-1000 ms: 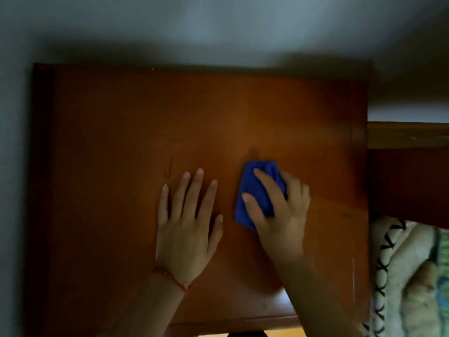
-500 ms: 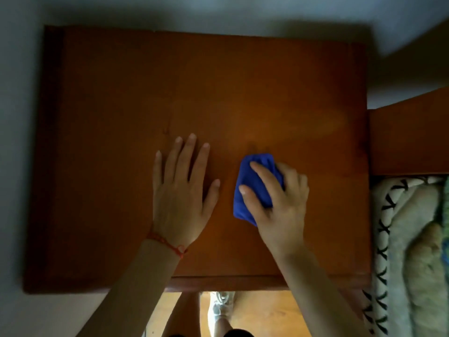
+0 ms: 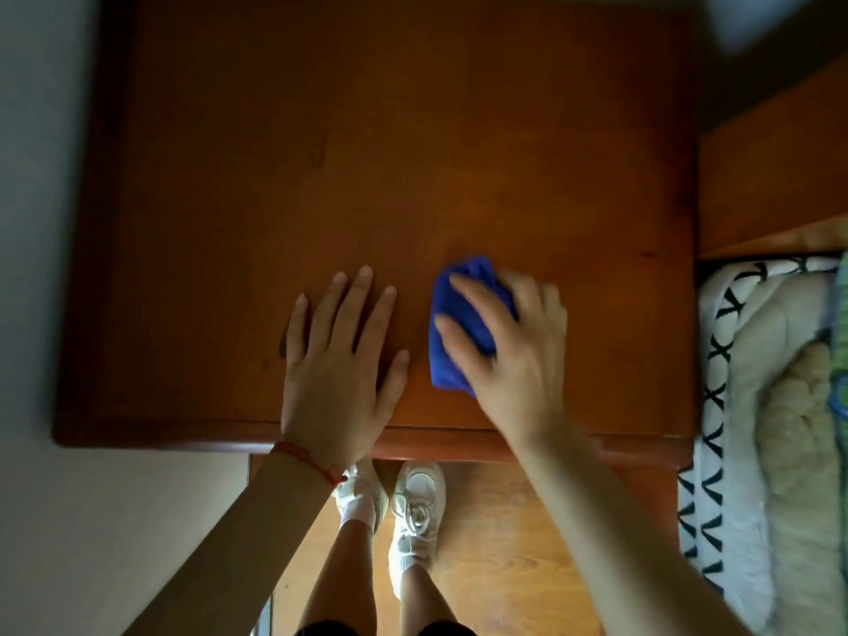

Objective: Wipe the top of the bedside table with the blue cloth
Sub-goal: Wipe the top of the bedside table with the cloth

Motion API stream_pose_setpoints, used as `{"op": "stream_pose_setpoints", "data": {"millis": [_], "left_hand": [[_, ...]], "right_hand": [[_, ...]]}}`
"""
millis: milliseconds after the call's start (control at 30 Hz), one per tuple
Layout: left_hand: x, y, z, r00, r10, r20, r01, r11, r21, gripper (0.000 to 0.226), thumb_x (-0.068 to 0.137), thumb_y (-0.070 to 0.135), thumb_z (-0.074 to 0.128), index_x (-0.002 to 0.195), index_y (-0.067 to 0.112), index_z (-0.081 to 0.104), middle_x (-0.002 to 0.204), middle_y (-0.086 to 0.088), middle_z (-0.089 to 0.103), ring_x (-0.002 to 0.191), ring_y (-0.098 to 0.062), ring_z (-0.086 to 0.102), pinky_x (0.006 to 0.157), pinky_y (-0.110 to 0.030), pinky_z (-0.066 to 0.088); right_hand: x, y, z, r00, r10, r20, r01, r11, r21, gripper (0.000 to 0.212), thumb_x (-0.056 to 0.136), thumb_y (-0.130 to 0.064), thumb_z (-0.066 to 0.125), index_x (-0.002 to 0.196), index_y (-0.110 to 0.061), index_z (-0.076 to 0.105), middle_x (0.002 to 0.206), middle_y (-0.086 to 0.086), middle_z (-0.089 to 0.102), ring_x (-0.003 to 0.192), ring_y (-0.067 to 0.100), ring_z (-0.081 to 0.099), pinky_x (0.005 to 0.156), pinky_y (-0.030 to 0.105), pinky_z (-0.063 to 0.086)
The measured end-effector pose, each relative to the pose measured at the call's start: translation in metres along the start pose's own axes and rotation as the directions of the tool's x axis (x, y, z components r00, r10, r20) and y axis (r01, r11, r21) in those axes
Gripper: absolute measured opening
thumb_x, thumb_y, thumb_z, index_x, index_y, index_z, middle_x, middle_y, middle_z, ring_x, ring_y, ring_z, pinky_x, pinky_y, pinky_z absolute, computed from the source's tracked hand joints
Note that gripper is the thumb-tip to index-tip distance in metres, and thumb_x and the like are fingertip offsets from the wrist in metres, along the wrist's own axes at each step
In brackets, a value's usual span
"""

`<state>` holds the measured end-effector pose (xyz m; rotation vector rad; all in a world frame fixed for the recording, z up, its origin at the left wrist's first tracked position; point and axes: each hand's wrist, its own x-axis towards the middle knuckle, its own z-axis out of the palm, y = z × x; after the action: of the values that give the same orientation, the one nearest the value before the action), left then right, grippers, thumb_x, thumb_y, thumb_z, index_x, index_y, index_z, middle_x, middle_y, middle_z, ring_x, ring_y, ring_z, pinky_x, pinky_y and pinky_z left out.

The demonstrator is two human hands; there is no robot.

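The bedside table [image 3: 367,153] has a bare, reddish-brown wooden top that fills most of the head view. A bunched blue cloth [image 3: 477,275] lies on the top, right of centre and toward the front. My right hand [image 3: 518,360] holds it against the wood, index finger and thumb lying across it and the other fingers curled round its right side. My left hand [image 3: 337,374] rests flat on the wood just left of the cloth, fingers spread, with a red string bracelet at the wrist. Both wrists cross the table's front edge.
A pale wall [image 3: 36,176] borders the table's left side. On the right stands a wooden bed frame [image 3: 771,176], with patterned white bedding [image 3: 716,406] below it. Beneath the front edge are a wooden floor [image 3: 495,543] and my white shoes [image 3: 417,502].
Both hands and the cloth have drawn back toward the table's front edge. The view has tilted down, so the floor and shoes now show and the wall behind the table is gone.
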<state>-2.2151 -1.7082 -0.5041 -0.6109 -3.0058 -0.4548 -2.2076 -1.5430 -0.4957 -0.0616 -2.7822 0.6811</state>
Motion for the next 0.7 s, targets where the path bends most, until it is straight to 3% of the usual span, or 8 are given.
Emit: {"op": "stream_pose_setpoints", "data": {"millis": [133,333,500,700], "left_hand": [[0.000,0.000,0.000,1.000,0.000,-0.007,0.001,1.000,0.012,0.052,0.091,0.038,0.037,0.133,0.007,0.046,0.140,-0.019,0.042,0.130,-0.032,0.028,0.108,-0.047,0.012],[-0.002,-0.002,0.002,1.000,0.014,-0.026,-0.014,1.000,-0.010,0.051,0.092,0.036,0.037,0.133,0.005,0.045,0.140,-0.020,0.042,0.131,-0.033,0.030,0.107,-0.049,0.015],[-0.028,-0.016,-0.006,0.999,-0.008,-0.052,0.007,1.000,-0.006,0.050,0.092,0.035,0.038,0.132,0.005,0.045,0.139,-0.021,0.042,0.131,-0.034,0.030,0.108,-0.049,0.014],[-0.062,-0.044,-0.010,0.998,-0.028,-0.061,0.031,0.998,0.050,0.050,0.094,0.037,0.033,0.134,0.007,0.042,0.141,-0.021,0.040,0.131,-0.037,0.029,0.106,-0.054,0.018]], "right_hand": [[0.021,-0.002,0.009,0.990,0.085,-0.111,-0.090,0.995,-0.040,0.037,0.085,-0.044,0.054,0.108,-0.016,0.065,0.103,0.012,0.062,0.085,0.026,0.053,0.073,0.033,0.040],[-0.064,-0.020,-0.010,0.996,0.086,0.012,-0.086,0.996,0.034,0.036,0.088,-0.046,0.049,0.109,-0.019,0.063,0.104,0.011,0.060,0.086,0.024,0.047,0.074,0.035,0.038],[-0.020,-0.021,0.006,0.990,0.099,-0.096,-0.101,0.995,-0.017,0.037,0.086,-0.045,0.052,0.107,-0.017,0.066,0.102,0.011,0.062,0.085,0.027,0.053,0.074,0.034,0.038],[-0.088,-0.039,0.003,0.988,0.104,-0.115,-0.102,0.995,0.024,0.036,0.087,-0.044,0.052,0.107,-0.016,0.064,0.102,0.014,0.061,0.089,0.024,0.047,0.077,0.035,0.039]]}}
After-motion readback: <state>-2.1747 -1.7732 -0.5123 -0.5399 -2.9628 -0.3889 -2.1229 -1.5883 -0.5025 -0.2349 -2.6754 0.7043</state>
